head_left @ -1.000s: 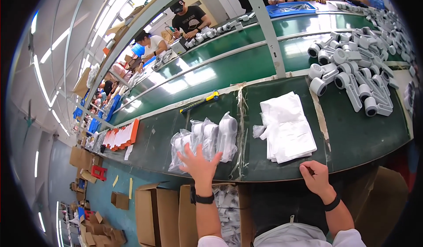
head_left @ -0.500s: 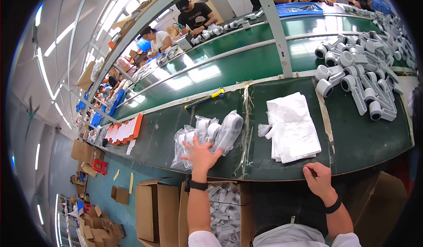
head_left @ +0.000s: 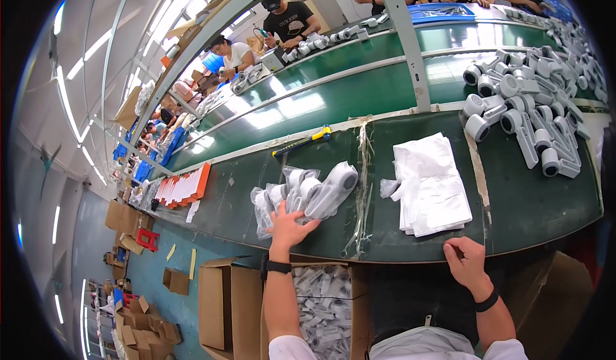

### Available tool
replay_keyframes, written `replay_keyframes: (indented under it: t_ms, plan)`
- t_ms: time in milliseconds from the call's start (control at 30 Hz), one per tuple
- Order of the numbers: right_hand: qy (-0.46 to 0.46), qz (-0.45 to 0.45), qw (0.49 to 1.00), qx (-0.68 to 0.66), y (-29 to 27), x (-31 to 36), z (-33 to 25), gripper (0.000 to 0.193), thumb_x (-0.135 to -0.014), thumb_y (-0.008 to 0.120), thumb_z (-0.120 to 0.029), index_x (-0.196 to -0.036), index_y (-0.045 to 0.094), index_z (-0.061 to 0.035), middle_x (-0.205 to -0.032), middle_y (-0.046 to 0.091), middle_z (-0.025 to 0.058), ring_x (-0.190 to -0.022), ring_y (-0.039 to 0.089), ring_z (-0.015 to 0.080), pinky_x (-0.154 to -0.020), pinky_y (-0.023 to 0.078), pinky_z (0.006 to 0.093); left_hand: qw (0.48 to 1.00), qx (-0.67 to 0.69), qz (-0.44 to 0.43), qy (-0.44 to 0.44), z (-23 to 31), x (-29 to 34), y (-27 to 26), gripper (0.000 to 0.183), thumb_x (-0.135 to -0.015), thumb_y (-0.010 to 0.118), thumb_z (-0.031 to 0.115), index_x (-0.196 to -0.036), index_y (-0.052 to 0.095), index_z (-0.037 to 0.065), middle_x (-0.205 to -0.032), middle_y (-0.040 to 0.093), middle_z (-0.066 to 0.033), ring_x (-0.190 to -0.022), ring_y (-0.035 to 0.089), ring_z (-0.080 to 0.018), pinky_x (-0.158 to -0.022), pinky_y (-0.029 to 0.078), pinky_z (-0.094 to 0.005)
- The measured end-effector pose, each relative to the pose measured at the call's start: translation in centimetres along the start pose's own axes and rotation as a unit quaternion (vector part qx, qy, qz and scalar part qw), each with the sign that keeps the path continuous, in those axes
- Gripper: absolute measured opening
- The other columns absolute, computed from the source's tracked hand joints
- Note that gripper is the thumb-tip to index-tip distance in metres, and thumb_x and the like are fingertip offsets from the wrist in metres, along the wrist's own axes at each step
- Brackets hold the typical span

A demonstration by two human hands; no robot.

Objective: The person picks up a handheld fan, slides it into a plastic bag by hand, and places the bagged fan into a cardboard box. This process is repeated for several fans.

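Note:
My left hand [head_left: 288,226] lies flat on the near side of a pile of grey plastic parts in clear bags [head_left: 307,192] on the dark green table [head_left: 532,193]. My right hand [head_left: 466,261] rests with curled fingers on the table's front edge, holding nothing that I can see. Just beyond it lies a stack of white plastic bags [head_left: 431,183].
A heap of unbagged grey parts [head_left: 539,113] fills the far right. A yellow and blue utility knife [head_left: 303,141] lies behind the bagged pile. An open cardboard box of bagged parts [head_left: 324,305] stands below the table edge. Other people work across the green conveyor [head_left: 333,97]. Orange-edged cards [head_left: 183,187] lie at left.
My left hand has stayed on the bagged parts and the pile has shifted a little. My right hand has kept to the table edge. The view has moved closer.

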State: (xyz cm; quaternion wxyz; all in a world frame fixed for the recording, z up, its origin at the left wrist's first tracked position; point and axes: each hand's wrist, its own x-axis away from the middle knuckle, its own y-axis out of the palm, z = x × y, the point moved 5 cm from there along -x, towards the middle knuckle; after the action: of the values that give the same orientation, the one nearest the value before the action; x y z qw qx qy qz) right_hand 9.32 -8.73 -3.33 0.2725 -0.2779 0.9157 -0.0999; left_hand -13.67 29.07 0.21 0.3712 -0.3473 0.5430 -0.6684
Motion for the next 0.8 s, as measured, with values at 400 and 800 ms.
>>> replay_keyframes:
  t_ms: [400, 800]
  plan:
    - [-0.012, -0.003, 1.000, 0.020, 0.3, 0.0, -0.2, 0.004, -0.081, 0.069, -0.003, -0.081, 0.066, -0.0012, -0.063, 0.057, 0.0082, -0.050, 0.052, 0.0155, -0.047, 0.038, 0.0275, 0.998, 0.045, 0.013, -0.035, 2.5, -2.5, 0.6, 0.060, -0.063, 0.074, 0.060, -0.102, 0.074, 0.014, -0.154, 0.027, -0.0152, -0.135, 0.029, -0.0441, -0.098, 0.020, -0.0783]
    - [-0.029, 0.003, 0.999, 0.024, 0.1, 0.1, -0.4, 0.004, -0.080, 0.069, -0.003, -0.080, 0.066, -0.0014, -0.063, 0.057, 0.0085, -0.050, 0.052, 0.0167, -0.047, 0.039, 0.0278, 0.998, 0.035, 0.039, 0.031, 1.9, -3.5, 1.7, 0.055, -0.066, 0.072, 0.058, -0.101, 0.074, 0.016, -0.149, 0.033, -0.0199, -0.128, 0.037, -0.0449, -0.098, 0.035, -0.0632]
